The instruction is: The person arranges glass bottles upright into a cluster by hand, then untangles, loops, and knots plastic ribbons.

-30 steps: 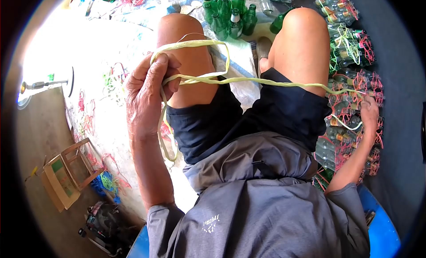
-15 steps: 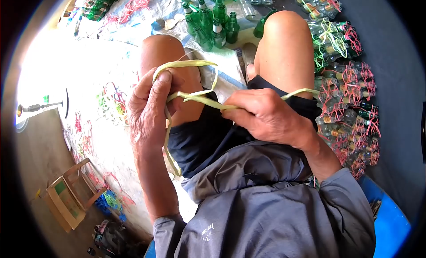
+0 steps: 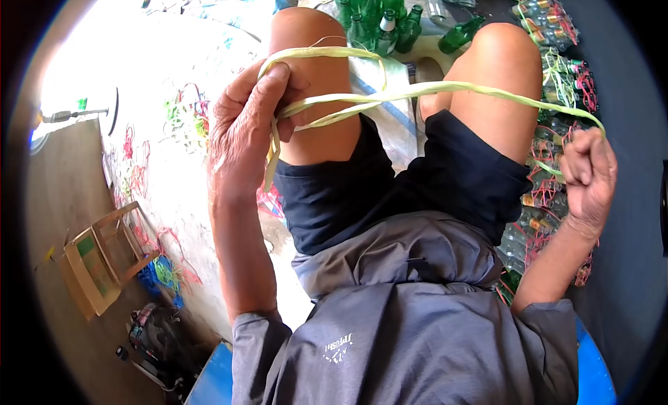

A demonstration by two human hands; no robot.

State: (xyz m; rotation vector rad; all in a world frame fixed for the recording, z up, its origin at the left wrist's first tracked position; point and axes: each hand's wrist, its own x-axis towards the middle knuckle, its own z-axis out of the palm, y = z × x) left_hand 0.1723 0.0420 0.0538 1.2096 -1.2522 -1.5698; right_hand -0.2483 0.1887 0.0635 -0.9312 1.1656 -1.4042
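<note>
A pale yellow-green plastic twine stretches across above my knees from hand to hand. My left hand pinches it between thumb and fingers, with a loop standing out to the right and a loose tail hanging below the wrist. Far to the right, my right hand is closed on the other stretch of the twine, which bends down over its fingers. Behind that hand lie bundles of clear bottles tied with pink and red string.
Several green bottles stand on the sheet beyond my knees, and one lies on its side. Tangled coloured string is strewn on the floor at left. A wooden frame and a dark backpack are at lower left. Blue plastic shows beside me.
My right hand has moved from near the left hand out to the far right, drawing the twine out long. My left hand still holds the loop. The view has shifted somewhat.
</note>
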